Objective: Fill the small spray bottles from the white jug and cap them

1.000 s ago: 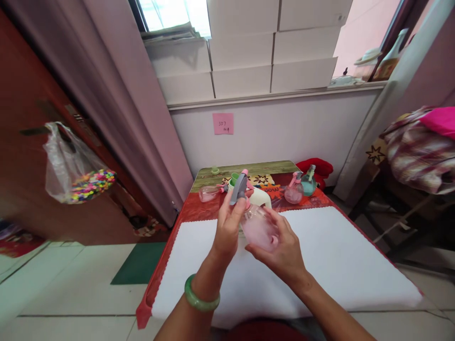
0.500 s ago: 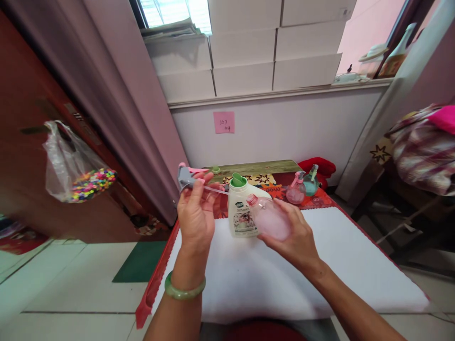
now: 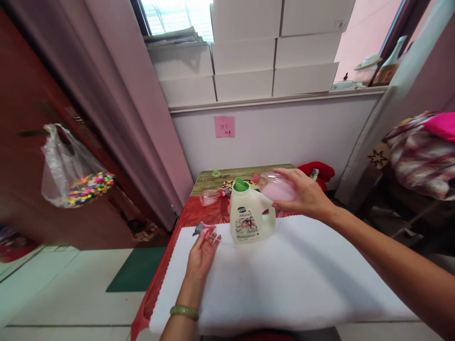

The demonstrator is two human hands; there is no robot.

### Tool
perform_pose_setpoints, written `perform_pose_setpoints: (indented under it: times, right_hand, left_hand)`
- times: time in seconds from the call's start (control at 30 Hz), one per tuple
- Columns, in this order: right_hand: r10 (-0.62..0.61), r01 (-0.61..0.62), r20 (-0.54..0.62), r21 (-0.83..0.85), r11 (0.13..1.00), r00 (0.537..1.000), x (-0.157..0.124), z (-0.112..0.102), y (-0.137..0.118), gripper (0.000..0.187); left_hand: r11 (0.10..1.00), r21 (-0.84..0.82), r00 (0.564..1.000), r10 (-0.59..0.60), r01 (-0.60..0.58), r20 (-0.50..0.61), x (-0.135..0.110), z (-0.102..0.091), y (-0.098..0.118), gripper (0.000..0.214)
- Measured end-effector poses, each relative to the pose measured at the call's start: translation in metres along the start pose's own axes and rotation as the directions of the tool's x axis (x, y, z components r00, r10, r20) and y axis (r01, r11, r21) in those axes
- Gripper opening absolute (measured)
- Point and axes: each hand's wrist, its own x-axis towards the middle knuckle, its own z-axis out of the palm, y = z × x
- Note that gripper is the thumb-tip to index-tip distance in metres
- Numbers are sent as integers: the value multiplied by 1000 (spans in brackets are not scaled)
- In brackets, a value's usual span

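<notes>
My left hand (image 3: pixel 201 253) is low over the white cloth, its fingers closed on a grey and pink trigger spray head (image 3: pixel 200 229) with a thin dip tube. In my right hand (image 3: pixel 305 192) is a clear bottle (image 3: pixel 279 186), partly filled with pinkish liquid. The bottle is tilted, its uncapped pink neck pointing left, just right of the jug's mouth; whether they touch I cannot tell. The white detergent jug (image 3: pixel 245 220) stands upright on the cloth between my hands, with a green pouring spout (image 3: pixel 241 183) in its opening.
A spray bottle (image 3: pixel 209 197) lies on its side at the table's back left, near a green cap (image 3: pixel 216 174). A red plush item (image 3: pixel 325 173) is behind the right corner. White cloth (image 3: pixel 284 274) covers the table's front. A plastic bag of colourful beads (image 3: pixel 92 187) hangs on the door.
My left hand has lowered toward the cloth with the spray head. My right hand has raised the bottle and tipped it further, its neck now near the jug's spout.
</notes>
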Motion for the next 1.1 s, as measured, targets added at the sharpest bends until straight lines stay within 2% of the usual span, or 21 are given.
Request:
perform_pose_setpoints:
  times: [0.13,0.43,0.77,1.1]
  right_hand:
    - [-70,76,68,-94,993,995,19,-2,1,75]
    - [-235,288,189,-345,893,954,38,-6,2,73]
    - [-391,441,205,-429,788,897,51,-10,2,62]
    - [-457,510,232,-474,718,859,57,-20,0,63]
  left_hand:
    - [997,-21,997,-75,75,-4,1,-19,-18,31]
    - [989,-107,994,-106,105,-7,7,-37,-21,29]
    - [992,-91,997,-82,83,12,8,-43,-25,20]
    - [995,-58,996,-80,82,30,8,-46,-26,17]
